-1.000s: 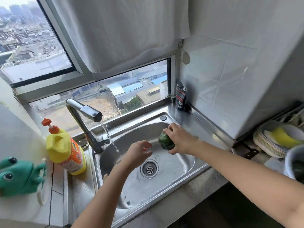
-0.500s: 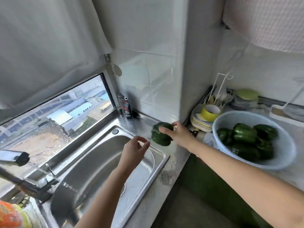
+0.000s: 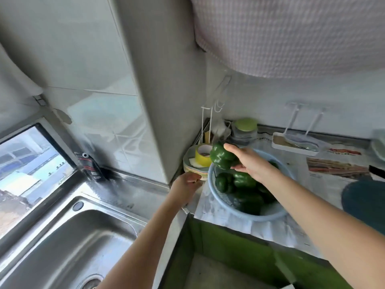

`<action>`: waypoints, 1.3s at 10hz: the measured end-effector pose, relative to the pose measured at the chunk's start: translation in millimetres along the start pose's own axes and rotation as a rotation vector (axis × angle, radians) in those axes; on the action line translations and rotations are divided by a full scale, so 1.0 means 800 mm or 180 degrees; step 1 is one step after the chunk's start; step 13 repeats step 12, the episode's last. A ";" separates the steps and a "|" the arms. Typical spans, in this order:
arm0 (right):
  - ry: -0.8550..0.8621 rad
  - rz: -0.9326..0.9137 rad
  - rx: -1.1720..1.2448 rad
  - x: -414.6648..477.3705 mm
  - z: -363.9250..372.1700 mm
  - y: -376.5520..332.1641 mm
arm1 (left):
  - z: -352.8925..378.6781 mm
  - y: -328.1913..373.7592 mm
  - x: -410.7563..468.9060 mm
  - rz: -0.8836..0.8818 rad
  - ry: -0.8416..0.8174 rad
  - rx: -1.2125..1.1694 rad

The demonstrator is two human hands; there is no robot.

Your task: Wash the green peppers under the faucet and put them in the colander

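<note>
My right hand (image 3: 252, 163) grips a dark green pepper (image 3: 221, 156) and holds it just above the far left rim of the pale blue colander (image 3: 268, 215). Several more green peppers (image 3: 241, 182) lie inside that colander on the counter. My left hand (image 3: 186, 185) hovers with nothing in it and fingers loosely curled, beside the colander's left edge, above the strip between sink and counter. The steel sink (image 3: 68, 243) fills the lower left; the faucet is out of view.
A stack of plates (image 3: 192, 166) with a yellow tape roll (image 3: 203, 155) stands behind the colander, against the tiled pillar. A dark bottle (image 3: 91, 166) leans at the sink's back corner. Newspaper (image 3: 333, 167) covers the counter, with a white tray (image 3: 295, 143) and a green-lidded jar (image 3: 245, 127) behind.
My view has swung right from the sink to the counter. My right hand carried the pepper from the sink basin over to the colander, and my left hand followed along.
</note>
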State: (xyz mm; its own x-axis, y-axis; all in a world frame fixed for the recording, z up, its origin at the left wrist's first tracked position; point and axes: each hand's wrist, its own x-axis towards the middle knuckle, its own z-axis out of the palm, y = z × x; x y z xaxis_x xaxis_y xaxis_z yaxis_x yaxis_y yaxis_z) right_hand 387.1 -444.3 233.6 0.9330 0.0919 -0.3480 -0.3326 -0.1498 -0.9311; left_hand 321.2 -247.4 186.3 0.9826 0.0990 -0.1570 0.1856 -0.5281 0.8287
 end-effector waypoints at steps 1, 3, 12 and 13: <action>0.0273 -0.0053 -0.0081 0.034 -0.047 0.006 | 0.042 0.013 0.026 -0.0132 -0.0307 0.0126; 0.0431 -0.0186 -0.0955 0.081 -0.073 0.019 | 0.074 0.014 0.044 -0.0267 -0.0610 0.0695; -0.1015 -0.0338 -0.3688 0.088 -0.054 0.036 | 0.064 0.009 0.051 -0.0188 -0.0806 0.0764; -0.1015 -0.0338 -0.3688 0.088 -0.054 0.036 | 0.064 0.009 0.051 -0.0188 -0.0806 0.0764</action>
